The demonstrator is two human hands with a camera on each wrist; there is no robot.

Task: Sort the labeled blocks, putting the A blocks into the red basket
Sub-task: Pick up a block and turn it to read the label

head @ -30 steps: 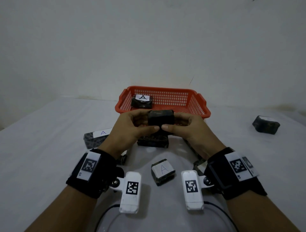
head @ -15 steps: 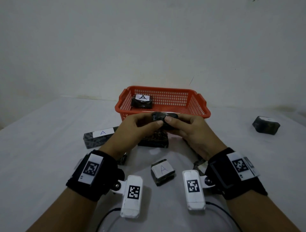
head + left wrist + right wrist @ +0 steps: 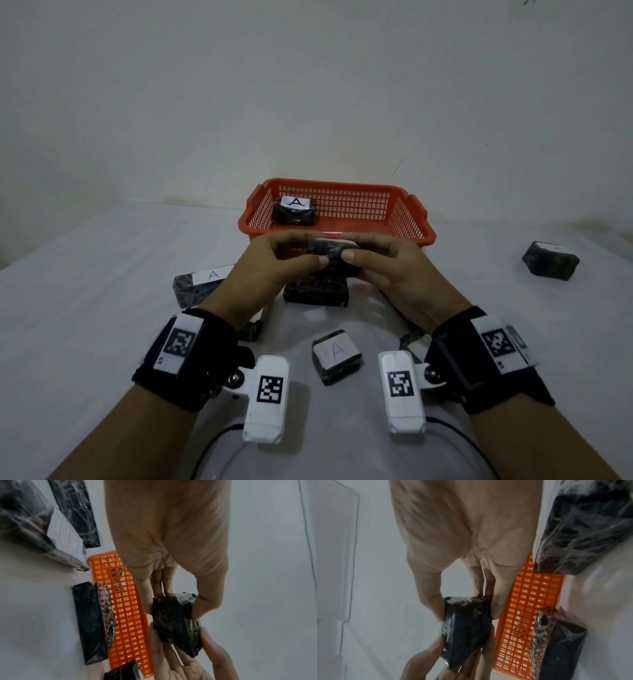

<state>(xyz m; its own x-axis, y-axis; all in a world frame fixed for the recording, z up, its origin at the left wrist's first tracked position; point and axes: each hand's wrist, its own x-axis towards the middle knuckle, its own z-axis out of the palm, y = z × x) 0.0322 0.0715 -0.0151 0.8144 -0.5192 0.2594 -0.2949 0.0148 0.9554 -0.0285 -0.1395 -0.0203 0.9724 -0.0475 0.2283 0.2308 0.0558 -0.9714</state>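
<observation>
Held block: a small dark block wrapped in clear film (image 3: 330, 247), lifted off the table in front of the red plastic mesh basket (image 3: 416, 230); a sliver of white label shows on top, its letter unreadable.
Left hand: left hand (image 3: 274, 270) pinches one end of the block, thumb under, fingers over.
Right hand: right hand (image 3: 394, 270) pinches the other end the same way.
In the basket: one dark wrapped block labelled A (image 3: 294, 211), at the basket's left end.
Under the hands: a dark speckled block (image 3: 317, 291) lies on the table, between the hands and the basket's near wall.
Near the wrists: a small cube labelled A (image 3: 336, 355).
Left side: a long dark block labelled A (image 3: 198, 286), partly hidden by the left hand.
Far right: a dark block with a white label (image 3: 550, 261), well apart; letter unreadable.
Surface: a white cloth-covered table (image 3: 85, 308).
</observation>
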